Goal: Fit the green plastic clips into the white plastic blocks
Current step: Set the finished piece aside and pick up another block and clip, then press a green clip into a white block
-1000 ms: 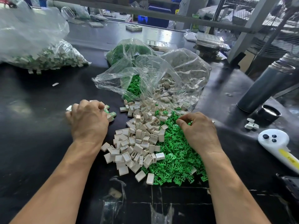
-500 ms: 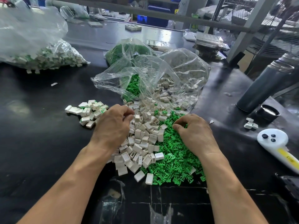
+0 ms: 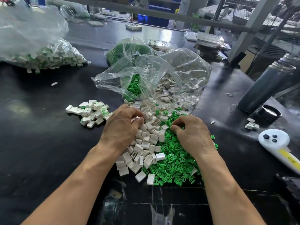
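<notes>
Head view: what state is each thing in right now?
Left hand: fingers curled in the white blocks.
Right hand: fingertips pinching among the green clips.
Clear bag: open, parts spilling out.
Finished pile: clips fitted.
Flask: uncapped.

Two hands, left point(image 3: 121, 127) and right point(image 3: 193, 137). Three clear plastic bags: one point(image 3: 32, 34) at 10 o'clock, two point(image 3: 129, 47) point(image 3: 186, 65) at 12. White blocks point(image 3: 146, 143) and green clips point(image 3: 175, 164): way too many to count. One grey flask point(image 3: 266, 85) at 2, one white controller point(image 3: 279, 143) at 3.
</notes>
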A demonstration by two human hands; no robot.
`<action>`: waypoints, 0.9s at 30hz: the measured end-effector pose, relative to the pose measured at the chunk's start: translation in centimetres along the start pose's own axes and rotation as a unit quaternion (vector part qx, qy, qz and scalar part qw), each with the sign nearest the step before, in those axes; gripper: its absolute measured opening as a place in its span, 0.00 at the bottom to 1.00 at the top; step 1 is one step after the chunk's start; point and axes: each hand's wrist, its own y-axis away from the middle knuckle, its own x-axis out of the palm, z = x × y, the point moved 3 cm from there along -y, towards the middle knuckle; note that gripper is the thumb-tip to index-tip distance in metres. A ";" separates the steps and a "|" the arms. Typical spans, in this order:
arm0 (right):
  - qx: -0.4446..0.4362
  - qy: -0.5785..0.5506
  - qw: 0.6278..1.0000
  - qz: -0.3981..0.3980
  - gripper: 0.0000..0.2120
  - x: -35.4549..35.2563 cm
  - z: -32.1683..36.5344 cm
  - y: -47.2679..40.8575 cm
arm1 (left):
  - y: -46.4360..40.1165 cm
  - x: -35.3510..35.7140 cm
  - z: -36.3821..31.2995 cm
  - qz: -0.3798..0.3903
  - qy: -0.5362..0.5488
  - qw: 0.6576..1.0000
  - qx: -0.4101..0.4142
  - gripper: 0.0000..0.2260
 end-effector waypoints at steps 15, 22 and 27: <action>-0.024 -0.379 0.925 -0.035 0.12 0.0 0.6 0.9 | 0.8 -1.1 -1.8 -0.036 0.297 0.954 -0.032 0.10; -0.054 -0.429 0.902 -0.012 0.11 0.3 2.0 1.5 | 0.8 -0.7 -1.9 -0.011 0.430 0.901 -0.051 0.08; -0.084 -0.441 0.893 -0.008 0.10 0.4 2.5 1.8 | 0.9 0.0 -2.4 0.022 0.446 0.893 -0.053 0.05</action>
